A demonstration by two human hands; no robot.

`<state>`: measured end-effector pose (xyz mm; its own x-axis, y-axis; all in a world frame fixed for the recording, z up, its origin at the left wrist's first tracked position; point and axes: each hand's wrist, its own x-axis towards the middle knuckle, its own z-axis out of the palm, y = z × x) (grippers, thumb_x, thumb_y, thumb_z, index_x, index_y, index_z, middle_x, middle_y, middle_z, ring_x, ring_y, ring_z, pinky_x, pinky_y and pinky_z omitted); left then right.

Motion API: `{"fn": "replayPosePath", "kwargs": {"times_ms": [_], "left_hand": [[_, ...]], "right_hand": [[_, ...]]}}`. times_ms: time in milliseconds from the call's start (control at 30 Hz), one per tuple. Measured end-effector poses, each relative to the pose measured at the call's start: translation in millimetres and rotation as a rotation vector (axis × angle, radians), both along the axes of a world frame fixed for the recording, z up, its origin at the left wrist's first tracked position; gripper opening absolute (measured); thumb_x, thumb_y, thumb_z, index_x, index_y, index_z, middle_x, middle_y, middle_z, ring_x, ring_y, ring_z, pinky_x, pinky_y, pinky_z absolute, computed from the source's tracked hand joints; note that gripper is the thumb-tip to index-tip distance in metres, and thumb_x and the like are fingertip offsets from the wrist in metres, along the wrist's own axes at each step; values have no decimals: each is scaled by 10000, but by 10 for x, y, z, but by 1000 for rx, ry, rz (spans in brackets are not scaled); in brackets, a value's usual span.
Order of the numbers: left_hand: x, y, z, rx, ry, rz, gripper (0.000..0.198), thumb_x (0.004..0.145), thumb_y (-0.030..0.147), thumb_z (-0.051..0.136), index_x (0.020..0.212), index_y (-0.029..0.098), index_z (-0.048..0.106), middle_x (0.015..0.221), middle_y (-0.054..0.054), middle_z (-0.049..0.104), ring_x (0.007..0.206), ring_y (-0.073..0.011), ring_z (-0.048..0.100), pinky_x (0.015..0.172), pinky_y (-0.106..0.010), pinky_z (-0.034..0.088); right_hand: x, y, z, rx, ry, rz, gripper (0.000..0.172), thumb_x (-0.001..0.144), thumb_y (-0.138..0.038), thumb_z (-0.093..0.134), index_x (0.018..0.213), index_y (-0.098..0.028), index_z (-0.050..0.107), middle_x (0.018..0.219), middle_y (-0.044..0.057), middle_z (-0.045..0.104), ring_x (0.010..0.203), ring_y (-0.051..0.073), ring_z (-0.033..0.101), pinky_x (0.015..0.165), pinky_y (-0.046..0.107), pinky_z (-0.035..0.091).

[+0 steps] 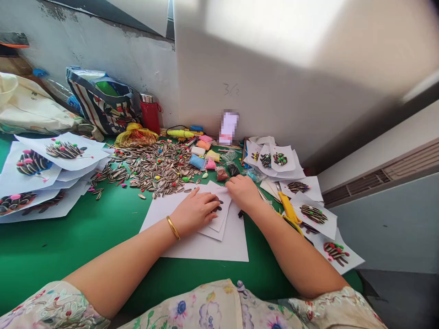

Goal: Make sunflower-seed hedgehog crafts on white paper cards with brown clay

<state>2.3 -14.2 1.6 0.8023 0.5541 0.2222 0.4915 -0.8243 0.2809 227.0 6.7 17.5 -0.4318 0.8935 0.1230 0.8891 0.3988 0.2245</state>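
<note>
My left hand (196, 208) lies spread over a small white paper card (219, 220), its fingers partly covering a dark brown shape (218, 204) on it. Beneath the card are another small card and a larger white sheet (164, 224). At the card's upper right edge, my right hand (243, 193) has its fingers drawn together. A thin pinkish bit shows by its fingertips, but what they grip is too small to make out. Close beyond that hand sit a brown clay packet (222, 174) and a black clay packet (233, 169).
Striped sunflower seeds (164, 167) are heaped behind the sheet. Seed-decorated cards stand in stacks at left (68, 164) and right (313, 214). A yellow-handled tool (288, 208) lies beside my right forearm. Along the wall are a red flask (150, 116), a striped bag (99, 103) and a phone (229, 128).
</note>
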Motion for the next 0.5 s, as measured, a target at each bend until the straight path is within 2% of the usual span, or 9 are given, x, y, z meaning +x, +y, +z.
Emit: {"fn": "replayPosePath", "kwargs": {"times_ms": [133, 300, 500], "left_hand": [[-10, 4, -6, 7, 23, -3, 280, 948, 331, 542, 1202, 249, 627, 1270, -82, 620, 1200, -258, 567, 1151, -570, 224], [-1, 2, 3, 10, -4, 10, 318, 932, 348, 575, 1235, 259, 613, 1276, -74, 624, 1201, -251, 567, 1166, -552, 207], [29, -8, 15, 16, 41, 23, 395, 925, 395, 587, 1300, 272, 573, 1296, -83, 611, 1226, -266, 532, 1170, -557, 179]], "right_hand": [[58, -176, 71, -1, 93, -87, 208, 949, -209, 495, 904, -183, 696, 858, 87, 672, 861, 219, 550, 705, 336, 289], [84, -427, 8, -62, 237, -95, 256, 948, -199, 498, 1081, -224, 715, 914, 72, 688, 875, 206, 574, 759, 317, 352], [111, -475, -58, -117, 326, -85, 252, 908, -181, 546, 1052, -237, 745, 890, 58, 692, 888, 206, 591, 811, 314, 394]]}}
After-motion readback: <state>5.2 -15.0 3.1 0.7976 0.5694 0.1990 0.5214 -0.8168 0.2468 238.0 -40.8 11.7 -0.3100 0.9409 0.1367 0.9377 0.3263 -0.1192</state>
